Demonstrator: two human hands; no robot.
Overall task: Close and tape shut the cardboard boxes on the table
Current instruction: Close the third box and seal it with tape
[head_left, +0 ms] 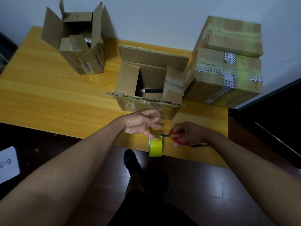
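While left hand (143, 122) pinches clear tape strip taut above yellow-green tape roll (155, 146), right hand (189, 133), fingers through red-handled scissors (172, 137), should snip squarely near roll.

The open cardboard box (149, 82) stands in the middle of the yellow table, its four flaps up or spread, and a black marker (151, 90) lies on its bottom. A second open box (78, 44) stands at the far left, flaps upright. At the right, two closed boxes are stacked: the lower closed box (224, 79) carries printed white tape, and the upper closed box (231, 36) sits on it. The yellow-green tape roll (155, 146) stands on edge at the near table edge, with the red-handled scissors (175, 137) just beside it.
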